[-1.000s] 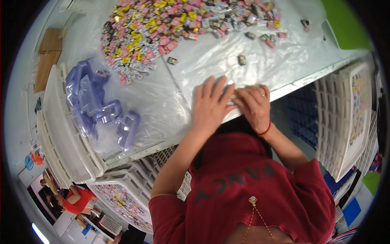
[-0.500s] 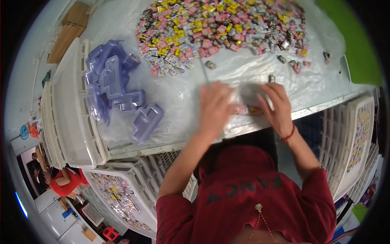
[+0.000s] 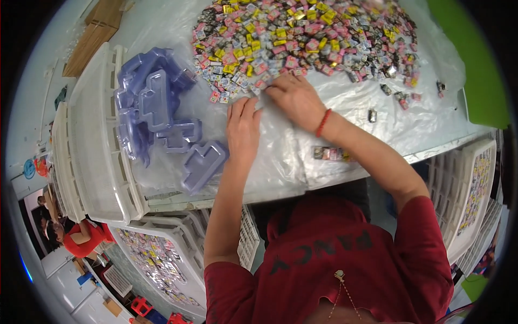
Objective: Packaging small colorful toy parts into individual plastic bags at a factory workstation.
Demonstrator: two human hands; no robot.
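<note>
- Nearest, by the edge of the pale tabletop, a short row of small wrapped blocks, dark and yellow, lies on its own; both hands have just left it, so attention seems to have switched to the loose supply.
- Just beyond it, one small dark glossy block sits alone on the crinkled, shiny clear plastic sheet.
- Over to the left, smooth, translucent purple plastic trays with stepped outlines lie jumbled.
- The left hand is now up at the pile's near fringe, fingers close together; can't tell if they grip anything.
- The right hand has swung further in, fingers curled down onto the fringe, their hold hidden.
- Farthest, the broad pile of pink, yellow, white and black rectangular wrapped pieces, glinting in places.
</note>
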